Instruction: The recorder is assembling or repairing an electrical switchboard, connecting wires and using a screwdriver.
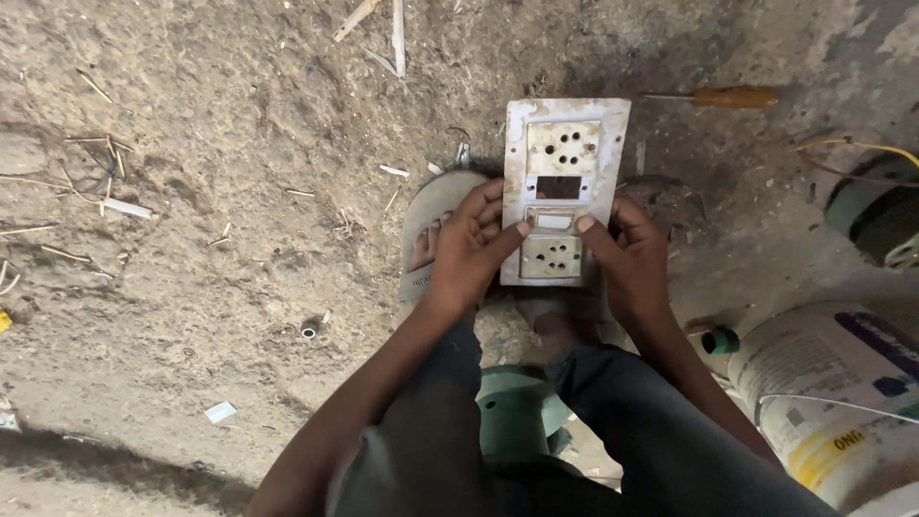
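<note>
The dirt floor (211,287) fills the view, strewn with splinters and scraps. At its lower right edge lies a large white bucket (823,402) on its side — what it holds cannot be seen. Near the right edge sits a green round drum (876,215) with yellow wire looped over it.

Above the middle of the floor, the worn white switch plate (565,187) is held upright over a grey sandal (431,225) — two socket inserts sit in it, with one rectangular slot open between them. The left hand (469,244) clamps the plate's left edge, thumb pressed on its face; the right hand (627,254) clamps the right edge likewise. A wooden-handled screwdriver (728,97) lies by the top edge, well apart.
</note>
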